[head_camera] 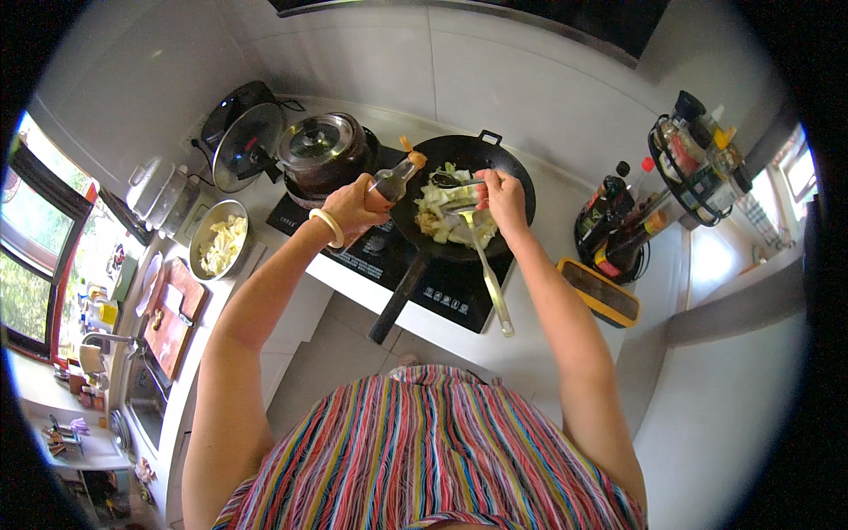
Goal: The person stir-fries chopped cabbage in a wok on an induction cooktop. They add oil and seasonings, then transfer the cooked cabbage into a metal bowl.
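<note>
My left hand [354, 205] grips a glass sauce bottle [392, 184] with an orange cap, its neck tilted up to the right beside the wok. Over the black wok [513, 159], my right hand [501, 202] holds a metal spoon [450, 180] by its handle; the spoon's bowl is dark. Chopped cabbage [434, 218] lies in the wok. A long-handled metal spatula [491, 285] rests with its head on the cabbage and its handle over the wok's near rim. The wok stands on a black induction cooktop [450, 298], its own handle pointing towards me.
Left of the wok stands a lidded dark pot [318, 149] beside an upright glass lid [245, 149]. A steel bowl [193, 248] holds cut cabbage. Farther left, a cleaver [173, 301] lies on a cutting board [173, 344]. Sauce bottles [599, 205] and a yellow-rimmed box [599, 291] are right.
</note>
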`<control>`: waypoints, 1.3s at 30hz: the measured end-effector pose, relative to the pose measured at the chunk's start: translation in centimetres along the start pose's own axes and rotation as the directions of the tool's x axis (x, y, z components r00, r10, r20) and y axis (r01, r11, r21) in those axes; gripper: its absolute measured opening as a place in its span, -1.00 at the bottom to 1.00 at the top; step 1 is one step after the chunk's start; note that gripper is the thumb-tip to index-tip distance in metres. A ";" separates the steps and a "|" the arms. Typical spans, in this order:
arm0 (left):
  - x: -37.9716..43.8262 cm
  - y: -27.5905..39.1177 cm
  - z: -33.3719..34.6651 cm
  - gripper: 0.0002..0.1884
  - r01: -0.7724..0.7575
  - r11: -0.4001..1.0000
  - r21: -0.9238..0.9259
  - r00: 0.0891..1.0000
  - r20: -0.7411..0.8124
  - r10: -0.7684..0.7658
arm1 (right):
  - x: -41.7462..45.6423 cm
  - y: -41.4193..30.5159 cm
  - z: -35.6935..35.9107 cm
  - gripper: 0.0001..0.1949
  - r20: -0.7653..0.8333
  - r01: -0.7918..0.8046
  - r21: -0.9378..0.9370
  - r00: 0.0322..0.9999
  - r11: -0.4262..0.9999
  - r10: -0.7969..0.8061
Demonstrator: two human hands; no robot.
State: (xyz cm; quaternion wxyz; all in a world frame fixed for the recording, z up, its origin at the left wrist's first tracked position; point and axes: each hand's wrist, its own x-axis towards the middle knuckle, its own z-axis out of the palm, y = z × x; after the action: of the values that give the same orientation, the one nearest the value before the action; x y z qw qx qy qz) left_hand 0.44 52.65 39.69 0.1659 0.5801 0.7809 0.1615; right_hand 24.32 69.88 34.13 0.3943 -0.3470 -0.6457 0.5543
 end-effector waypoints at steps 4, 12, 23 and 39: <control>0.2 1.1 -0.3 -0.39 -0.028 0.999 -0.043 1.000 -0.016 0.027 | 2.0 -0.4 -0.8 -0.77 0.027 0.383 -0.415 0.912 0.826 -0.409; 0.6 1.2 -1.4 -0.41 -0.197 0.956 -0.216 0.970 -0.184 0.158 | 0.0 -5.2 -3.7 -0.77 0.267 0.744 -0.556 0.581 0.369 -0.769; 1.1 5.4 -4.3 -0.40 -0.384 0.505 -0.773 0.916 -0.251 0.312 | -1.7 -1.3 -7.3 -0.85 0.186 0.592 -0.569 0.769 0.571 -0.612; 1.2 12.4 -0.5 -0.40 -0.244 0.216 -0.945 0.869 -0.115 0.481 | -12.3 -1.2 -8.3 -0.72 -0.250 -0.076 -0.023 0.966 0.997 0.068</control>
State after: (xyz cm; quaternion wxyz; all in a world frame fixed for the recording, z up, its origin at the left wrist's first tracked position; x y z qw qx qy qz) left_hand 10.42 57.16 45.57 0.5067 0.5516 0.3571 0.5580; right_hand 37.26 62.50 34.36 0.4460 -0.4433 -0.5872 0.5097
